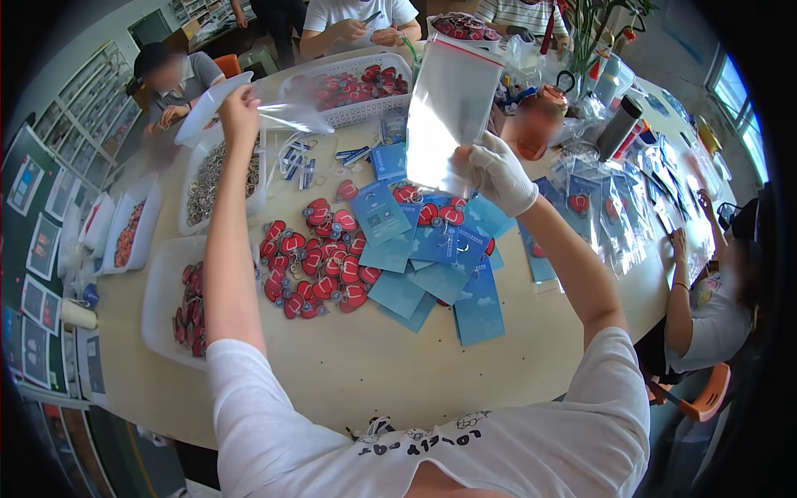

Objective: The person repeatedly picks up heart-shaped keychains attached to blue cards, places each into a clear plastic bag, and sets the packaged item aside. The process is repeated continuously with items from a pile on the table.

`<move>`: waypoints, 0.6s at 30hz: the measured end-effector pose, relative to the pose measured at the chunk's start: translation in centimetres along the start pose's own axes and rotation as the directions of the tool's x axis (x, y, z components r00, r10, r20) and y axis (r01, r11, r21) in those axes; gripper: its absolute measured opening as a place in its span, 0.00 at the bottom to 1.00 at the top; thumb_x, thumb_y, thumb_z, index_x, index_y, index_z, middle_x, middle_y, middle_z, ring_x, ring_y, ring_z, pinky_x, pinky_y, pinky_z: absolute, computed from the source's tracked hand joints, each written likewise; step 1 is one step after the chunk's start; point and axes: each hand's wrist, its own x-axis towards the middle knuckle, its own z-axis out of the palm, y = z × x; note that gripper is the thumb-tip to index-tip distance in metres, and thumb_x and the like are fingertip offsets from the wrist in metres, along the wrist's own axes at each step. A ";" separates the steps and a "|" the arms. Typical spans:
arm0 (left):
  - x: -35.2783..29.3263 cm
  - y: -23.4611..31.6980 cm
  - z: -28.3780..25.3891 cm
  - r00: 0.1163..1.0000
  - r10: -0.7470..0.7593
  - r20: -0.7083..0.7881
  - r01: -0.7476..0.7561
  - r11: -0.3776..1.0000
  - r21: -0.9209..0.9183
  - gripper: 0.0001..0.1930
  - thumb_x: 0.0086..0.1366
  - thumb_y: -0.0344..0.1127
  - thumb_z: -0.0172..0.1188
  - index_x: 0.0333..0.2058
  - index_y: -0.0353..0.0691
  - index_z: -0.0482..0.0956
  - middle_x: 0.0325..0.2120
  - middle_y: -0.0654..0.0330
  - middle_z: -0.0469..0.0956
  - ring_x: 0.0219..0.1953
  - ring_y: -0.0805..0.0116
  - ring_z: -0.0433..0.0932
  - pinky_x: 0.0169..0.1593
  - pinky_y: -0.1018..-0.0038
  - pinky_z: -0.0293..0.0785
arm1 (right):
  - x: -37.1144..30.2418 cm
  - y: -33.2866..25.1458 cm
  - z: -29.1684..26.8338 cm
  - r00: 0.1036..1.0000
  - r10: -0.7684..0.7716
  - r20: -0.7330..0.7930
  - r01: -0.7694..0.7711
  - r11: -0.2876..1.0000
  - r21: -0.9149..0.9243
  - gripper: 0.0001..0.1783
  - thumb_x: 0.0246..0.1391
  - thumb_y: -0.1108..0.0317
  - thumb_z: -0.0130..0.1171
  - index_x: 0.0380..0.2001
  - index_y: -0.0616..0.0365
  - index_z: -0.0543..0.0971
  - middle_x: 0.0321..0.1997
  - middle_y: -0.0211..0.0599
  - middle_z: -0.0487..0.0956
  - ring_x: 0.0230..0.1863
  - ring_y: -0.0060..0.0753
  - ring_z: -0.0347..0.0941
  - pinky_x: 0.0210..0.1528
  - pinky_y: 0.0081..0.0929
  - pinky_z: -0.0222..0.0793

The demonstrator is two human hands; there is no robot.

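My left hand (239,116) is raised at the far left, its fingers closed at the rim of a tilted white plastic piece (202,112), perhaps a lid or shallow tray. Clear plastic film (295,117) stretches rightward from beside this hand. I cannot tell which of the two it grips. In a white glove, my right hand (503,176) grips clear resealable bags (451,112) with a red line along the top, held upright over the table. Beneath lie a pile of red keychain-like pieces (320,270) with metal rings and scattered blue printed cards (407,295).
White tubs hold metal rings (222,187) and red pieces (193,311). A white basket (365,112) of red pieces stands farther back. Filled clear bags (602,207), a dark thermos (620,129) and a plant (594,33) are at right. Several people sit around the table (349,373).
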 end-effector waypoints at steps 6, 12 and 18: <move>-1.6 3.8 -8.2 0.956 -0.289 0.049 0.251 0.721 -0.645 0.04 0.56 0.25 0.62 0.31 0.32 0.77 0.23 0.62 0.78 0.25 0.76 0.76 0.30 0.81 0.70 | -6.4 -0.1 6.1 0.991 0.059 -0.117 -0.055 0.998 0.043 0.18 0.56 0.74 0.45 0.50 0.63 0.66 0.38 0.31 0.72 0.38 0.22 0.70 0.42 0.21 0.68; -10.3 10.0 -13.8 0.860 -0.423 0.286 0.434 0.313 -0.845 0.08 0.57 0.23 0.62 0.35 0.38 0.75 0.27 0.64 0.77 0.26 0.76 0.75 0.29 0.83 0.72 | -15.9 4.4 9.9 0.988 0.124 -0.094 -0.095 0.959 0.266 0.20 0.57 0.71 0.48 0.53 0.61 0.64 0.35 0.30 0.72 0.35 0.22 0.70 0.40 0.22 0.67; -30.3 15.3 -17.7 0.553 -0.544 0.631 0.816 0.202 -0.542 0.07 0.60 0.25 0.60 0.37 0.39 0.74 0.28 0.64 0.76 0.30 0.77 0.76 0.33 0.82 0.72 | -24.8 10.6 11.9 0.696 0.676 -0.240 -0.429 0.660 0.616 0.11 0.58 0.73 0.46 0.44 0.60 0.68 0.38 0.35 0.72 0.39 0.29 0.70 0.43 0.28 0.67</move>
